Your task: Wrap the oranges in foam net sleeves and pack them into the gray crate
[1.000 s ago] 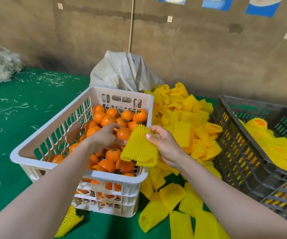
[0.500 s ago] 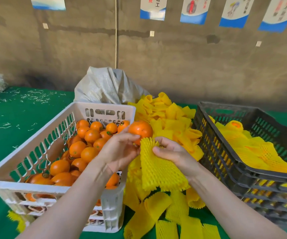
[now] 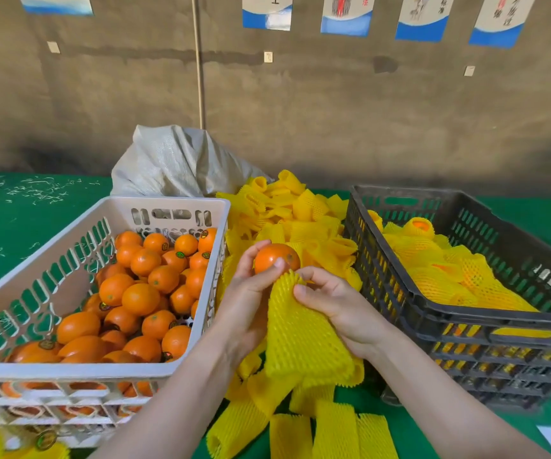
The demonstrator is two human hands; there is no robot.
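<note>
Space between the white crate [image 3: 68,371] and the gray crate [image 3: 466,321] is getting pretty crowded: a pile of loose sleeves [image 3: 300,210] is filling it back to front, and the left hand [image 3: 247,293] with an orange [image 3: 275,256] and the right hand [image 3: 337,306] with a foam sleeve [image 3: 300,336] are hovering mid-gap. The gray crate is lying open from above, with wrapped oranges [image 3: 449,276] sitting below its rim. A sack [image 3: 174,160] is blocking the way behind the white crate.

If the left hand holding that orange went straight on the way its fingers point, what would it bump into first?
Most likely the heap of loose yellow foam net sleeves just beyond the round orange that the left hand grips; depth is hard to judge from this one view.
</note>
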